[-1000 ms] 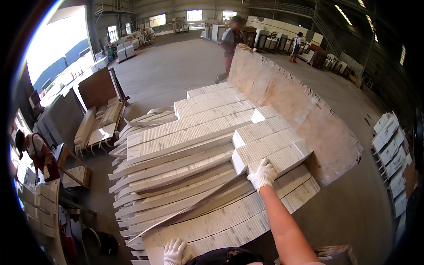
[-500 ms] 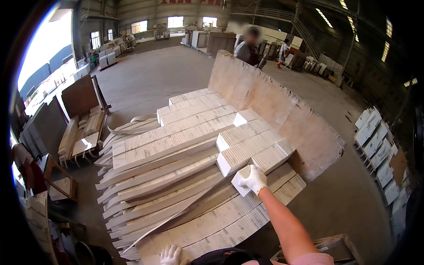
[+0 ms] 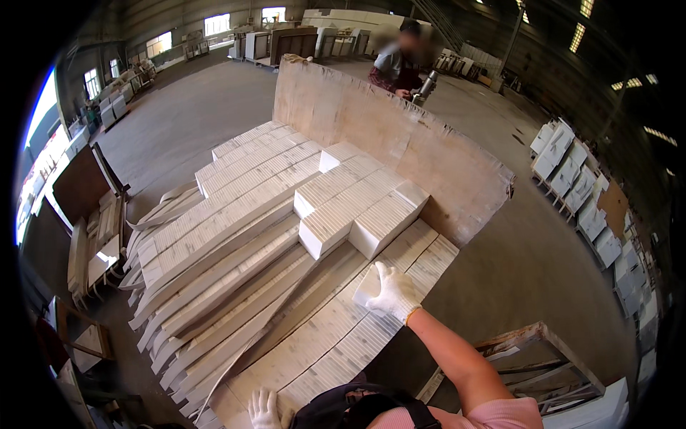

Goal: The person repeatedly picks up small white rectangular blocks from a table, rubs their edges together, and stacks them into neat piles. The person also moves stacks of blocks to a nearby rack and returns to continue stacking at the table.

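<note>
My right hand [image 3: 393,292], in a white knitted glove, is closed on a white square tile [image 3: 367,285] by its edge. The tile is tilted over the lower layer of stacked tiles [image 3: 343,327], just on my side of the raised rows [image 3: 357,196]; whether it touches that layer, I cannot tell. The raised rows are white tiles standing on edge, their square white end faces turned towards me. At the near end of the pile, my gloved left hand [image 3: 266,410] lies with fingers spread on the tile surface, holding nothing.
Long pale strips [image 3: 207,300] lie between the layers and stick out at left. An upright wooden board [image 3: 386,136] borders the pile's far right side. Behind it stands a person [image 3: 400,68] with a metallic cylinder [image 3: 426,87]. A wooden frame [image 3: 543,350] is at lower right.
My right hand has drawn the tile back from the raised rows towards me, uncovering a white end face. The whole view has shifted. My left hand still rests at the near end.
</note>
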### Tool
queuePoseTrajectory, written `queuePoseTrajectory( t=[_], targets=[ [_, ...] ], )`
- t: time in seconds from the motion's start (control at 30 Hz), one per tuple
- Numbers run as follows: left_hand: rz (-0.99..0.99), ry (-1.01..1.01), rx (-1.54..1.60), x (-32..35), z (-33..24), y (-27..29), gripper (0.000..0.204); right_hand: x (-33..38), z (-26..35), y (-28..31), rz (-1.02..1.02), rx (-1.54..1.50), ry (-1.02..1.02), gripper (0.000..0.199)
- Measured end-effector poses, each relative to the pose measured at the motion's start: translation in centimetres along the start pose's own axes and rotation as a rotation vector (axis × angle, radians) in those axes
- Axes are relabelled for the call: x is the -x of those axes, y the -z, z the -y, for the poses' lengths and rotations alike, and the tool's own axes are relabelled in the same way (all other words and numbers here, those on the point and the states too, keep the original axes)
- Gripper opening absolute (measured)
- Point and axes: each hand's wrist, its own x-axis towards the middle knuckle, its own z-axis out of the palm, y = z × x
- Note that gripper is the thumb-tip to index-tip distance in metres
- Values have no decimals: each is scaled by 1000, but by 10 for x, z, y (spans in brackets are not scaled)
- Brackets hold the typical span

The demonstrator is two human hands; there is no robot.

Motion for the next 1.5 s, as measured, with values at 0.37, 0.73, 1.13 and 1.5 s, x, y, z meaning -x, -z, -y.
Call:
queuePoseTrajectory(
  t=[0.37, 0.73, 1.13, 1.5],
  targets=[
    [189, -63, 36, -20, -5, 34, 70, 2, -8, -24, 23, 47, -22, 83],
    [45, 50, -79, 26, 52, -43, 79, 4, -7, -36, -92, 61, 56, 89],
    [63, 45, -78, 37, 76, -55, 84, 5, -8, -46, -151, 97, 62, 93],
    [61, -5, -85, 27, 70, -45, 83, 5, -11, -43, -128, 52, 53, 89]
  ],
)
